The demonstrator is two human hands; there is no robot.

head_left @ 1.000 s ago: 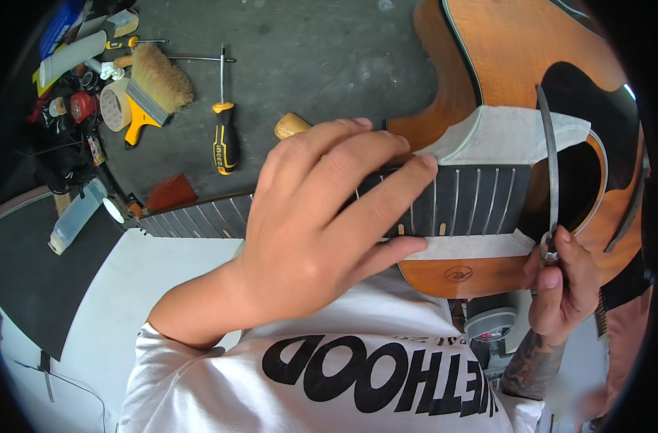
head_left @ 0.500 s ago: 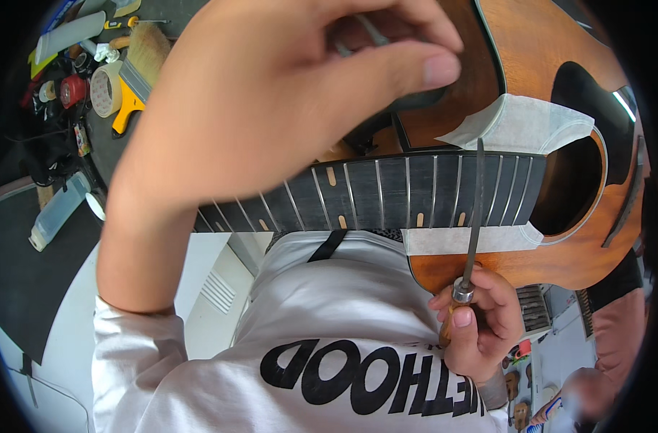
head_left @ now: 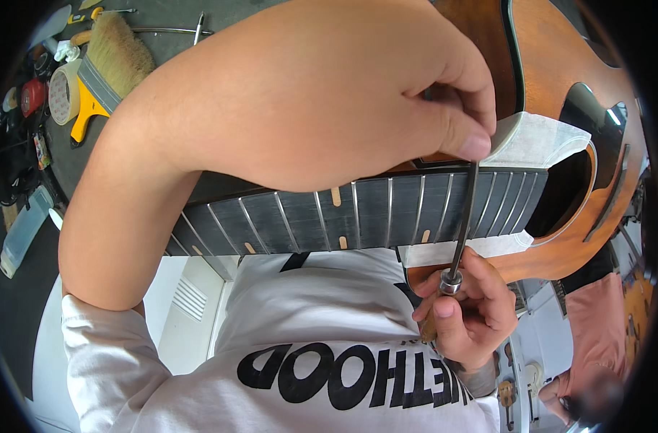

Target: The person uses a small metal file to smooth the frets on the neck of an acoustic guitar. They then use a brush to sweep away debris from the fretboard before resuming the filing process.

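In my right hand (head_left: 477, 317), the fingers are closed round the wooden handle of a slim dark file (head_left: 465, 224) with a shiny metal ferrule. The file lies across the dark fretted fingerboard (head_left: 369, 216) of a brown acoustic guitar (head_left: 542, 65). My left hand (head_left: 415, 94) reaches over the neck from the far side, its thumb and fingers pinched at the file's far tip, which they hide. White masking tape (head_left: 542, 141) covers the guitar top beside the fingerboard, and another white strip (head_left: 488, 247) runs along its near side.
On the dark bench at the far left are a wide brush (head_left: 91, 105) with a yellow handle, a tape roll (head_left: 63, 92) and a clear bottle (head_left: 26, 229). A person in a pink top (head_left: 596, 317) is at the lower right. Small guitar shapes (head_left: 506, 393) show beyond.
My left hand has moved right and down, from above the neck onto the file's tip. The file and my right hand have shifted slightly left and down, as the view itself moved.
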